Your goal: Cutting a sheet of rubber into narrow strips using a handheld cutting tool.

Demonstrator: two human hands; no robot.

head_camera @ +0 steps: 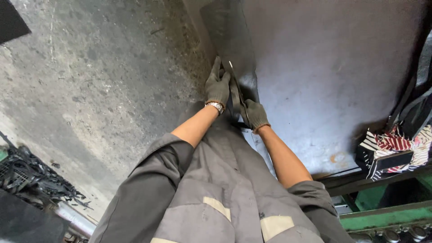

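Stained concrete floor fills the left of the frame.
Gloved left hand (218, 86) and right hand (256, 115) clasp a dark rubber sheet (229, 40) at centre, fingers closed round its edge.

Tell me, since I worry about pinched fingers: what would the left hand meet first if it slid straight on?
Probably only more of the dark sheet under the left hand; beyond it the way looks free, though depth is unclear.

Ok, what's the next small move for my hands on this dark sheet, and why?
Probably slide the left hand further up the dark sheet. Both gloved hands, the right hand too, bunch at its near end, while the far stretch lies unsupported.
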